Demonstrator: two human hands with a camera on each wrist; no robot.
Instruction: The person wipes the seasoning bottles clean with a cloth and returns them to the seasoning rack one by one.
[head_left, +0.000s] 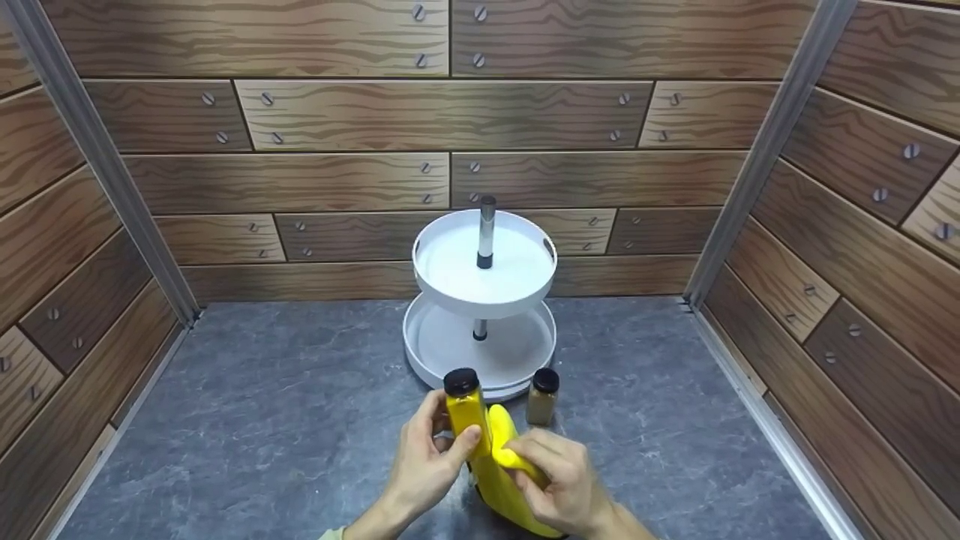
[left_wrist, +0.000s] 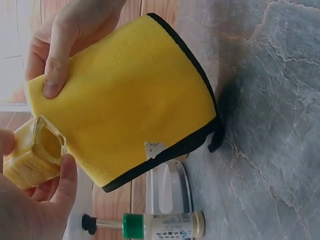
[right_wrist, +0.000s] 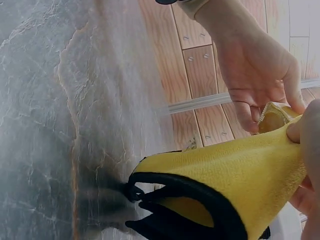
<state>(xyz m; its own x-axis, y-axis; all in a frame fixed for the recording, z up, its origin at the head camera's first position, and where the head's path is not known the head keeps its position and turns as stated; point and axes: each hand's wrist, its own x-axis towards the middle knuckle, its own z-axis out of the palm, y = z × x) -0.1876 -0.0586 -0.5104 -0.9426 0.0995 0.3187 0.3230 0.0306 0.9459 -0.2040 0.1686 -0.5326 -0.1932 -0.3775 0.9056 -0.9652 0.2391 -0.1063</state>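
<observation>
While the left hand [head_left: 420,465] clasps the black-capped yellow glass bottle [head_left: 465,409] low in the frame's centre, the right hand [head_left: 559,480] pinches the black-edged yellow cloth [head_left: 499,480] against it, so wiping looks midway, with the small brown spice jar [head_left: 542,396] untouched on the grey marbled bench [head_left: 262,420] and the white two-tier turntable rack [head_left: 450,300] unloaded.

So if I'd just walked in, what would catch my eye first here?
Probably the bright yellow cloth near the front of the grey counter, pressed by the right hand against a yellow bottle with a black cap that the left hand grips. Just behind stands a white two-tier turntable rack with a metal pole, against the wood-patterned back wall. A small brown spice jar sits on the counter in front of the rack.
</observation>
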